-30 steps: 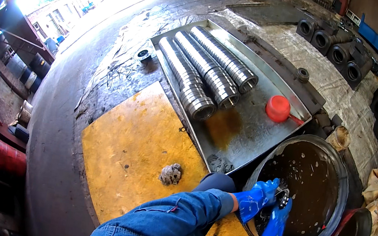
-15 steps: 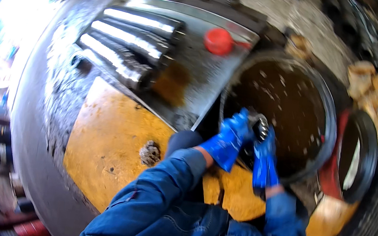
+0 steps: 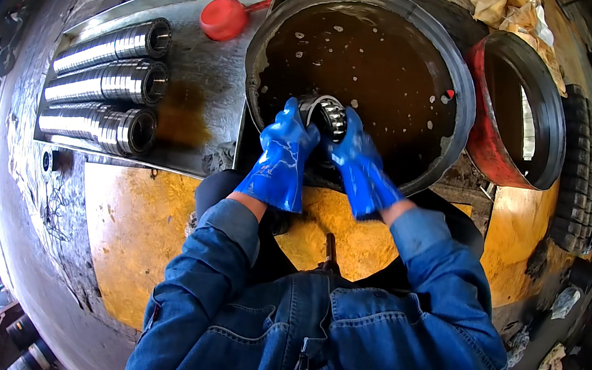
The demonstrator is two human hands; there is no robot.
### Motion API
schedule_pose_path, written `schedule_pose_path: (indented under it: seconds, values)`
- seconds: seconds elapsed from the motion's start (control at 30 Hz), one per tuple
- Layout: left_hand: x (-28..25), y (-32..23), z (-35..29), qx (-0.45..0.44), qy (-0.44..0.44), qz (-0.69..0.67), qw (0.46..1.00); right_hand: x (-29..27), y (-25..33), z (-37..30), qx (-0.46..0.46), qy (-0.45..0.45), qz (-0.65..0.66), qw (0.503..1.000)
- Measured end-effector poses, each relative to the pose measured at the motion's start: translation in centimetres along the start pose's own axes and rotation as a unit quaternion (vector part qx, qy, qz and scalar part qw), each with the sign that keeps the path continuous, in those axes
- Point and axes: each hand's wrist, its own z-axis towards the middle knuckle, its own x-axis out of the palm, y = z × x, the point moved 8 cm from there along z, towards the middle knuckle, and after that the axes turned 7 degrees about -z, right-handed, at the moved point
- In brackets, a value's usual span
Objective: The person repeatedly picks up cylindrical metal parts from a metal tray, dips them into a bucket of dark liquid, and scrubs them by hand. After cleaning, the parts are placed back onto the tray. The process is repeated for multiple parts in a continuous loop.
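Over the near-left part of a wide round tub [image 3: 465, 80] of brown liquid, I hold a shiny roller bearing [image 3: 328, 116] between both gloved hands. My left hand [image 3: 288, 142], in a blue rubber glove, grips its left side, with the thumb and fingers closed round the rim. On the right side of it, my right hand [image 3: 358, 160], gloved the same way, has its fingers curled against the rollers and is slightly blurred. The bearing is tilted so its row of rollers shows. Pale flecks of foam float on the liquid behind it.
Left of the tub lies a metal tray [image 3: 202, 70] with three rows of stacked metal rings [image 3: 110, 79] and a red scoop [image 3: 224, 19]. A red-sided round container [image 3: 487, 125] stands at right. Yellow board [image 3: 134, 234] covers floor below. A dark ring [image 3: 49, 161] lies beside the tray.
The whole view has swung round and levelled, so the tub now sits nearer the middle and the tray at left. Both hands still hold the bearing, with its rollers turned differently.
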Motion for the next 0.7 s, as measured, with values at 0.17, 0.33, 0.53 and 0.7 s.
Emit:
schedule_pose_path:
  seconds: [0.17, 0.33, 0.53, 0.7]
  values:
    - [-0.2, -1.6, 0.9, -0.001, 0.012, -0.035, 0.999, -2.5, 5.6, 5.2, -0.114, 0.093, 0.072, 0.986]
    - [-0.6, -2.2, 0.2, 0.019, 0.005, 0.002, 1.0, -1.1, 2.2, 3.2, -0.113, -0.042, 0.197, 0.973]
    - [-0.1, -0.6, -0.1, -0.004, 0.016, 0.017, 1.0, -1.0, 2.0, 0.8, -0.031, -0.004, 0.009, 0.999]
    - [-0.5, -2.3, 0.5, -0.027, 0.036, -0.023, 0.999, -0.3, 3.0, 7.7, -0.144, 0.083, 0.092, 0.982]
